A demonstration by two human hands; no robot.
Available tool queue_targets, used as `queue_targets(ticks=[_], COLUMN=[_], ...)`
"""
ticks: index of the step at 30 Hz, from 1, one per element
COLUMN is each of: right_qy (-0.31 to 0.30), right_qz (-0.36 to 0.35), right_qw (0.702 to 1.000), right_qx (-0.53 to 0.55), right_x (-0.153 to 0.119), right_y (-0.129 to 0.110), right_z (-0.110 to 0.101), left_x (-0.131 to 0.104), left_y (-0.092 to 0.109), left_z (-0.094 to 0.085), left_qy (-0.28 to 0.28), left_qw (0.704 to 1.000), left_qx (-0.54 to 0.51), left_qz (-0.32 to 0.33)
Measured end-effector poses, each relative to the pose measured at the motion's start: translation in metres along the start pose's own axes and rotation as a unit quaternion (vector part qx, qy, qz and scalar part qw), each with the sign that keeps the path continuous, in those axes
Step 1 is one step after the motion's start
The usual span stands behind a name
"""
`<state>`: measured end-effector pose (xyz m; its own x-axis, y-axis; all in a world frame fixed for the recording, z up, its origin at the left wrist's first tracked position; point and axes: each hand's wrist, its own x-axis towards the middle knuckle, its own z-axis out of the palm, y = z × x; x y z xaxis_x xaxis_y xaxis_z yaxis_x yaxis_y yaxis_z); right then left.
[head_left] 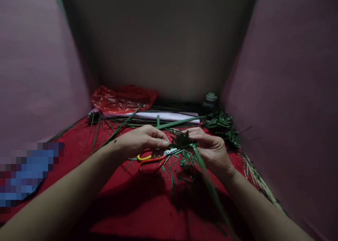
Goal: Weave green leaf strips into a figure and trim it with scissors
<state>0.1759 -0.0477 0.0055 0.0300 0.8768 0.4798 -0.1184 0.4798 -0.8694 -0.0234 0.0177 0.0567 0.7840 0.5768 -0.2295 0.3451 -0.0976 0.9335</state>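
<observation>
In the middle of the head view, a dark green leaf piece with a jagged, pointed edge is held up between my hands. My right hand is closed around it, and a long green leaf strip trails from there down toward the front. The thumb and fingers of my left hand pinch the piece's left end; the exact contact is hard to see in the dim light. Just under my left hand lies a pair of scissors with red and yellow handles, its blades pointing right among green leaf scraps.
A red cloth covers the surface. At the back are a crumpled red plastic bag, a pale roll and a bottle. Dark green leaf bunches lie right, thin stalks along the right wall, a blurred blue object left.
</observation>
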Motion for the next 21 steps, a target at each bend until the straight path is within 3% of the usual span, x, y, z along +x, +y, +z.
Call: queue_targets(ticks=[4, 7, 11, 15, 18, 21], right_qy=[0.113, 0.101, 0.116, 0.101, 0.135, 0.126], right_qz=[0.065, 0.143, 0.227, 0.290, 0.281, 0.269], right_qw=[0.983, 0.964, 0.931, 0.910, 0.913, 0.921], right_qx=[0.131, 0.200, 0.263, 0.278, 0.263, 0.252], right_x=[0.009, 0.016, 0.019, 0.018, 0.017, 0.017], right_y=[-0.006, -0.011, -0.010, -0.002, 0.005, 0.010], right_z=[-0.015, -0.038, -0.055, -0.045, -0.037, -0.033], left_x=[-0.009, -0.013, -0.009, -0.005, -0.003, -0.004], left_y=[0.014, 0.009, -0.019, -0.043, -0.051, -0.057], left_z=[0.001, -0.017, -0.036, -0.019, 0.002, 0.007], left_qy=[0.035, 0.042, 0.036, 0.049, 0.094, 0.139], left_qw=[0.993, 0.985, 0.971, 0.915, 0.875, 0.848], left_qx=[0.090, 0.151, 0.235, 0.401, 0.475, 0.509], left_qz=[0.063, 0.070, 0.016, 0.002, -0.009, -0.045])
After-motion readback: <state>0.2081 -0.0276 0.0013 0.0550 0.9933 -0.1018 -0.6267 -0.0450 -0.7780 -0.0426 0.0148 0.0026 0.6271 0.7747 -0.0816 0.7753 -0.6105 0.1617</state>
